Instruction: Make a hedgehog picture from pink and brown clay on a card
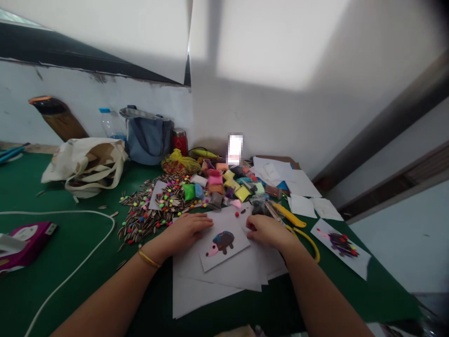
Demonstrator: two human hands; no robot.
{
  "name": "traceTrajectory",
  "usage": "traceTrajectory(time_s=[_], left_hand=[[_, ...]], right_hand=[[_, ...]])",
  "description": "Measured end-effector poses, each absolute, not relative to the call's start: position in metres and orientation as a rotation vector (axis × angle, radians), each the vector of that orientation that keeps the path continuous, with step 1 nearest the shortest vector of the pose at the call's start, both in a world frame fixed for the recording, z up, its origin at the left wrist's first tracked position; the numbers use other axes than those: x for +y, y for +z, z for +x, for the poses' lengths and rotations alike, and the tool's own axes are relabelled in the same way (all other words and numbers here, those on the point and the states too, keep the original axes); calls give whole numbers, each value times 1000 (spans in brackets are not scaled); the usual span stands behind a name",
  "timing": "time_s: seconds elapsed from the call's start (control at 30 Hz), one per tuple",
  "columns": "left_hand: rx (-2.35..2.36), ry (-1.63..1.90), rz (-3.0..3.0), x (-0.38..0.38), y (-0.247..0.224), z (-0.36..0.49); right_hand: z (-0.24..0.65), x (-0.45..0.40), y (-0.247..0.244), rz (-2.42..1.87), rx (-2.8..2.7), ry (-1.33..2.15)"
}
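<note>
A white card (206,262) with a clay hedgehog (223,241) on it, pink-faced with a brown and blue back, lies on loose white sheets (196,295). My left hand (187,230) rests flat on the sheets and the card's left edge, its fingers stretched out. At the card's upper right is my right hand (266,230), its fingers curled and pressed together; whatever they hold, if anything, is hidden. Between the hands, near the card's top, are a red bead (237,214) and a sunflower seed (243,211).
Striped sunflower seeds (140,220) mixed with coloured beads spread left. Coloured clay packets (215,178) pile up behind. Yellow scissors (310,241) lie right, beside a second hedgehog card (361,267). A white cable (73,262), cloth bag (58,164) and purple box (28,243) occupy the left.
</note>
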State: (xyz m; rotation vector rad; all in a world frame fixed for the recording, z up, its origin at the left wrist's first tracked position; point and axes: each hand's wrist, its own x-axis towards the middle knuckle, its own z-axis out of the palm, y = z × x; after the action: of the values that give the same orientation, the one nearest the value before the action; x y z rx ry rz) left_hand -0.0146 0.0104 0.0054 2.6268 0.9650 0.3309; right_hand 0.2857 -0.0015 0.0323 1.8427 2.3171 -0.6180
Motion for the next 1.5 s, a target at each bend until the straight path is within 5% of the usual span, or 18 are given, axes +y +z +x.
traceTrajectory(time_s=[0.5,0.97,1.5], left_hand=[[1221,272,2776,11,0,-21],[1278,326,2783,11,-2,-20],[1279,355,2758,9,-3,-13]], right_hand=[[266,19,-5,2039,2604,-530],[277,13,3,2101,2589,-898],[264,17,-7,2126,2633,-376]])
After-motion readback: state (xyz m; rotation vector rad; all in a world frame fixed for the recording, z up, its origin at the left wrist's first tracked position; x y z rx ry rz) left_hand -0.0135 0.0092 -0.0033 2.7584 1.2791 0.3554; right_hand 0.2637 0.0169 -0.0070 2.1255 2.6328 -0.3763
